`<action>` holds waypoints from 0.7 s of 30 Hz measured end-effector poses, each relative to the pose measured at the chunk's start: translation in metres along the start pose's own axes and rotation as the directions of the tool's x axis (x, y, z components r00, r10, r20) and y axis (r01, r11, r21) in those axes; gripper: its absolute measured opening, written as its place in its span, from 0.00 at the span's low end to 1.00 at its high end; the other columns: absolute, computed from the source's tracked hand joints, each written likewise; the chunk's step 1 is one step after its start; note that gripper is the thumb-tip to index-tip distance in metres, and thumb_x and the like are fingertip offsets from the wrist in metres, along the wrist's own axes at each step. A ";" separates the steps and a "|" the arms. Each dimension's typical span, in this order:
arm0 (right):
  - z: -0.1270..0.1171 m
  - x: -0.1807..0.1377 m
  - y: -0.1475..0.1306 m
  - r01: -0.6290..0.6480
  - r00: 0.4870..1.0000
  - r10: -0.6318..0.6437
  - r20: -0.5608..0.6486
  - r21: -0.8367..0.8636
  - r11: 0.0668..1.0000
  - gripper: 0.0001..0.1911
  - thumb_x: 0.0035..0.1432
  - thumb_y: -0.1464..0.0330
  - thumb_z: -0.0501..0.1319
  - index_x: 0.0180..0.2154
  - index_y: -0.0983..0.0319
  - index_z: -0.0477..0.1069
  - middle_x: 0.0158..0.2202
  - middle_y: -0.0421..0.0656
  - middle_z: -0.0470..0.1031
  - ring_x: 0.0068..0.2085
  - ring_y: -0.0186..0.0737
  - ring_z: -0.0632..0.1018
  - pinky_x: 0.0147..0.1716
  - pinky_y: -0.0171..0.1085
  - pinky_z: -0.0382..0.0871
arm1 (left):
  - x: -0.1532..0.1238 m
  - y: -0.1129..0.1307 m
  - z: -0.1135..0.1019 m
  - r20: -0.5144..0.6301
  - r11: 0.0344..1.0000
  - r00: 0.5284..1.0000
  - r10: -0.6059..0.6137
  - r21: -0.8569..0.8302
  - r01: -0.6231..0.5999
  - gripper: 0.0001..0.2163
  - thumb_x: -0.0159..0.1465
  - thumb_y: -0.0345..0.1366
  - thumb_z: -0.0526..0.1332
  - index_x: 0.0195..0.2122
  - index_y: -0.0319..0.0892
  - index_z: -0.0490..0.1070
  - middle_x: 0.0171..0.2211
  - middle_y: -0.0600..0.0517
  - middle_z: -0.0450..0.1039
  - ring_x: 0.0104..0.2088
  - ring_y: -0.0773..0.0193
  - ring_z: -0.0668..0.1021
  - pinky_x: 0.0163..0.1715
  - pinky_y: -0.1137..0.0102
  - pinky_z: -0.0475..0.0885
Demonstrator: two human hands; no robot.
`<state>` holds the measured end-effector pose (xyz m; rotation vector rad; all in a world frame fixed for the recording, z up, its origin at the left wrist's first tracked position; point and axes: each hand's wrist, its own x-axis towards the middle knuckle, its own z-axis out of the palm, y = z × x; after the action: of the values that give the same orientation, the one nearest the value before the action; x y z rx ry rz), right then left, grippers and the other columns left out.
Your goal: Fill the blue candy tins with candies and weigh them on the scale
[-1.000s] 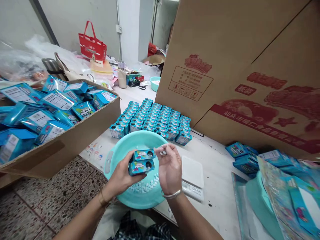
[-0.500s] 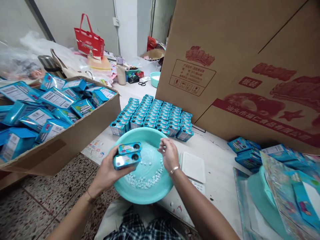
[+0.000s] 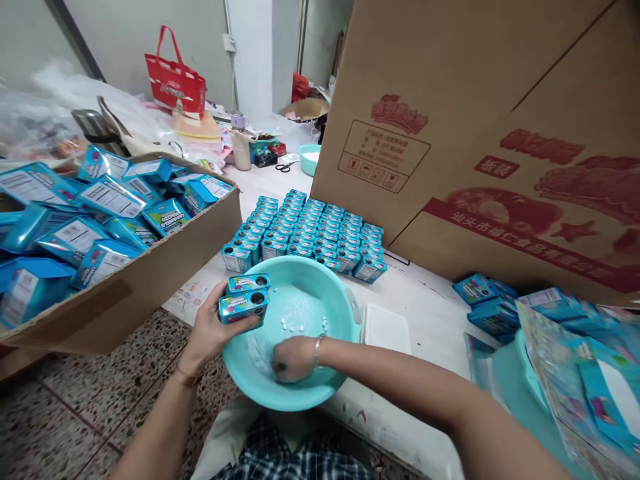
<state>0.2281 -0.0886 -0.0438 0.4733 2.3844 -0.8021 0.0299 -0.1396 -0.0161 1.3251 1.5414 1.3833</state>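
Observation:
Two small blue boxes [image 3: 244,305], one against the other, are gripped in my left hand [image 3: 207,327] over the left rim of the turquoise basin [image 3: 340,313]. A dark round hole shows at the right end of each box's top. My right hand [image 3: 295,360] is down inside the basin, near its bottom on the side closest to me. Motion blurs it and its fingertips are hidden, so what it holds does not show. Several small white candy-like pieces [image 3: 295,327] lie on the basin floor beyond it.
Rows of similar upright boxes [image 3: 310,230] stand behind the basin. A cardboard carton [image 3: 200,243] full of blue boxes is at left. A white scale [image 3: 387,329] sits right of the basin, before a large carton [image 3: 425,153]. Scissors [image 3: 284,167] lie farther back.
My right hand has dropped from the basin's far right side to its near bottom, where most of the white pieces were visible. My left hand has shifted slightly left and up with the boxes.

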 end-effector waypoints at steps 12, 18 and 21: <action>0.017 -0.060 0.027 -0.490 0.790 0.549 -0.272 0.257 0.833 0.21 0.62 0.55 0.56 0.50 0.61 0.66 0.45 0.52 0.73 0.40 0.46 0.76 0.38 0.41 0.65 | -0.030 0.057 0.031 -0.288 0.999 0.957 0.046 0.008 -0.046 0.34 0.47 0.43 0.74 0.54 0.43 0.67 0.43 0.49 0.75 0.40 0.56 0.79 0.41 0.63 0.78; 0.050 -0.020 -0.051 -0.134 0.752 0.594 -0.287 0.816 0.563 0.15 0.58 0.57 0.59 0.39 0.60 0.72 0.36 0.45 0.74 0.37 0.44 0.74 0.39 0.43 0.67 | -0.035 0.074 0.039 -0.310 0.999 0.951 0.015 0.032 -0.005 0.34 0.49 0.45 0.73 0.57 0.43 0.65 0.46 0.49 0.74 0.43 0.54 0.79 0.46 0.61 0.77; 0.029 0.016 -0.078 0.348 0.648 0.604 -0.464 0.886 0.307 0.13 0.58 0.57 0.57 0.39 0.58 0.73 0.33 0.43 0.76 0.42 0.46 0.75 0.46 0.46 0.68 | -0.038 0.075 0.040 -0.307 0.999 0.951 0.032 0.049 -0.018 0.35 0.48 0.45 0.73 0.57 0.44 0.65 0.47 0.49 0.73 0.45 0.53 0.78 0.48 0.59 0.76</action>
<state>0.1897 -0.1637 -0.0389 1.8499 2.0505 -2.3520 0.0955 -0.1698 0.0419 1.2004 1.7730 1.6402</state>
